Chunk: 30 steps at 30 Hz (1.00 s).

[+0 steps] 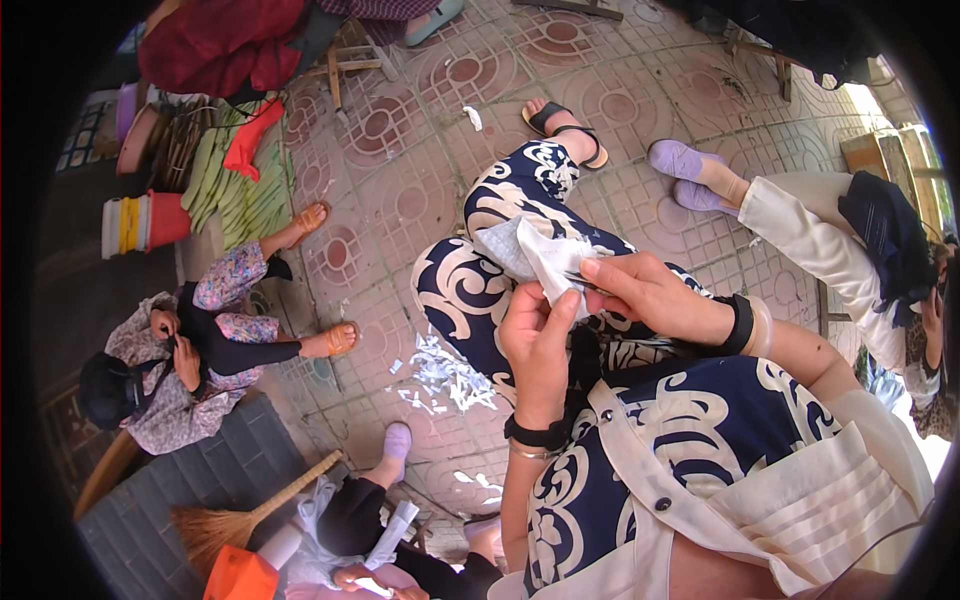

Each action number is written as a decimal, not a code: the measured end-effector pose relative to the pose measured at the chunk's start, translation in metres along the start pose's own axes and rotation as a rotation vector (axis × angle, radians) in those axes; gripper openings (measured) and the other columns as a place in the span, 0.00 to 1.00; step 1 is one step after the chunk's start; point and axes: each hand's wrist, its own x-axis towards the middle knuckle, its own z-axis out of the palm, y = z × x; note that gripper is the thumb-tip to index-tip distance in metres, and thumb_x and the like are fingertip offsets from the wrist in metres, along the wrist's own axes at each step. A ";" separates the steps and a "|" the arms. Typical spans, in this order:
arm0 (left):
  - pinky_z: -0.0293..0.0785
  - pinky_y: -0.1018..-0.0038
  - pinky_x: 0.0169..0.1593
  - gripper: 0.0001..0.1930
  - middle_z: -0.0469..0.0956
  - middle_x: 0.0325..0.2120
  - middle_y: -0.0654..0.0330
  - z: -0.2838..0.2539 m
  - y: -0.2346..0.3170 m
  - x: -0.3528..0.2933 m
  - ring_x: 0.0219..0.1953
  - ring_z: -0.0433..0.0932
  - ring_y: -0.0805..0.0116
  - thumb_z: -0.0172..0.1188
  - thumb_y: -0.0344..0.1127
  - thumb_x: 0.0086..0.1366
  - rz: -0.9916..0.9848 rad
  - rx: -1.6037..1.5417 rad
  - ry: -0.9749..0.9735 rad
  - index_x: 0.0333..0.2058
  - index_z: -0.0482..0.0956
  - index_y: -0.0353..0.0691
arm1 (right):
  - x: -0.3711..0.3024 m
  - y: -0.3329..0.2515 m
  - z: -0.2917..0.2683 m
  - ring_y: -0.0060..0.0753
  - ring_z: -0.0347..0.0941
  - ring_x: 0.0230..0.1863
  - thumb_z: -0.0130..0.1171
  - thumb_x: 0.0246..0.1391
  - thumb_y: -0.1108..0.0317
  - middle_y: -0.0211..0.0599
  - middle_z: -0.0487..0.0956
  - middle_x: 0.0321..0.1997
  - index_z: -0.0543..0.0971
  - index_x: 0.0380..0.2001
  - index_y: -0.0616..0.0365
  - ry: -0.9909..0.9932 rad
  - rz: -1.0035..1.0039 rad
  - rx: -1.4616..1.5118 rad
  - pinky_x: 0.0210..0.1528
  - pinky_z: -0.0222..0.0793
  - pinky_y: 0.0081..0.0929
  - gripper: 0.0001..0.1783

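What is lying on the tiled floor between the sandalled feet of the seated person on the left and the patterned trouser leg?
In the head view, a scatter of white scraps lies on the floor tiles there.

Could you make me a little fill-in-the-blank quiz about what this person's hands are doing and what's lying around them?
1. Both hands, left hand and right hand, hold a piece of white ____.
2. The white scraps lie on the tiled ____.
3. The broom lies to the person's ____.

Missing words: paper; floor; left
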 end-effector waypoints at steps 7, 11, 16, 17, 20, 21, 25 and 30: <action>0.70 0.82 0.42 0.08 0.79 0.34 0.64 -0.002 0.000 -0.001 0.35 0.75 0.80 0.59 0.28 0.64 0.006 0.036 -0.031 0.40 0.75 0.34 | 0.000 -0.002 -0.003 0.16 0.57 0.16 0.47 0.65 0.47 0.22 0.64 0.14 0.77 0.21 0.60 -0.059 0.139 0.176 0.19 0.51 0.19 0.28; 0.69 0.83 0.41 0.08 0.79 0.34 0.64 -0.004 -0.004 0.000 0.35 0.74 0.81 0.60 0.29 0.64 0.008 0.054 -0.027 0.40 0.75 0.34 | 0.001 -0.002 -0.004 0.16 0.58 0.18 0.49 0.65 0.47 0.22 0.65 0.15 0.77 0.21 0.60 -0.065 0.080 0.115 0.21 0.52 0.18 0.28; 0.68 0.83 0.40 0.08 0.78 0.35 0.66 -0.004 -0.005 -0.003 0.34 0.73 0.82 0.60 0.30 0.64 0.013 0.052 0.006 0.41 0.76 0.34 | 0.003 0.004 -0.004 0.15 0.58 0.20 0.51 0.63 0.47 0.23 0.67 0.16 0.78 0.20 0.60 -0.064 0.046 0.045 0.22 0.52 0.18 0.28; 0.68 0.83 0.40 0.08 0.78 0.35 0.66 -0.004 -0.005 -0.003 0.34 0.73 0.82 0.60 0.30 0.64 0.013 0.052 0.007 0.41 0.76 0.34 | 0.003 0.005 -0.004 0.15 0.58 0.20 0.52 0.63 0.47 0.23 0.67 0.16 0.78 0.20 0.60 -0.058 0.030 0.035 0.22 0.52 0.19 0.27; 0.68 0.84 0.41 0.09 0.78 0.35 0.66 -0.003 -0.005 -0.003 0.35 0.73 0.82 0.60 0.30 0.64 0.012 0.042 0.005 0.41 0.76 0.34 | 0.004 0.007 -0.004 0.15 0.57 0.20 0.53 0.62 0.48 0.22 0.67 0.16 0.78 0.20 0.60 -0.046 0.010 0.022 0.23 0.52 0.20 0.27; 0.68 0.84 0.41 0.09 0.78 0.35 0.66 -0.004 -0.005 -0.003 0.35 0.73 0.82 0.60 0.30 0.64 0.003 0.030 0.003 0.41 0.76 0.34 | 0.004 0.007 -0.003 0.15 0.57 0.20 0.54 0.62 0.48 0.22 0.66 0.16 0.78 0.20 0.60 -0.042 0.006 0.021 0.23 0.52 0.20 0.26; 0.68 0.84 0.41 0.10 0.78 0.36 0.66 -0.004 -0.005 -0.002 0.36 0.73 0.82 0.61 0.31 0.64 0.001 0.021 0.000 0.42 0.75 0.34 | 0.004 0.007 -0.003 0.15 0.57 0.21 0.54 0.62 0.49 0.21 0.66 0.16 0.78 0.20 0.60 -0.039 0.006 0.026 0.23 0.51 0.19 0.26; 0.68 0.83 0.41 0.09 0.77 0.36 0.65 -0.005 -0.006 -0.001 0.36 0.73 0.82 0.61 0.30 0.64 -0.001 -0.018 0.014 0.41 0.75 0.35 | 0.003 0.006 -0.004 0.15 0.57 0.21 0.54 0.63 0.50 0.21 0.68 0.16 0.78 0.20 0.59 -0.031 0.015 0.040 0.23 0.52 0.19 0.25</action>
